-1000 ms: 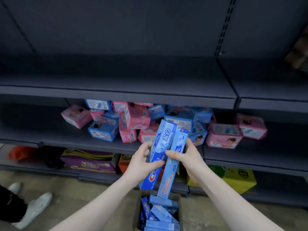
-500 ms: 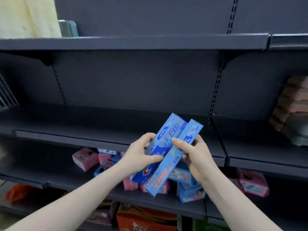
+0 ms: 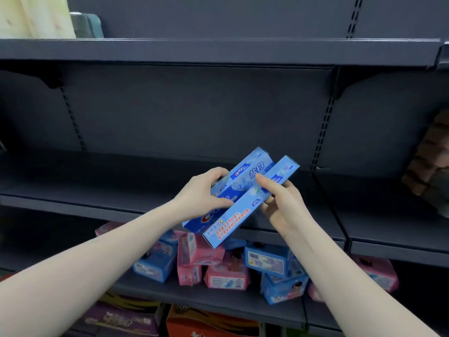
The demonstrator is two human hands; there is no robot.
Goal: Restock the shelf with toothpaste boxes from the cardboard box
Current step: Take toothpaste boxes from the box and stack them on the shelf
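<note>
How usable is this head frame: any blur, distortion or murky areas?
Head view: toothpaste boxes and both hands, left and right, are fairly sharp; shelf edges bow from the wide-angle lens; the far right edge is blurred; lighting is dim, without glare.

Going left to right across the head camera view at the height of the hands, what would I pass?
Left hand → wider toothpaste box → slimmer toothpaste box → right hand → slotted shelf upright → brownish stacked goods at the right edge.
</note>
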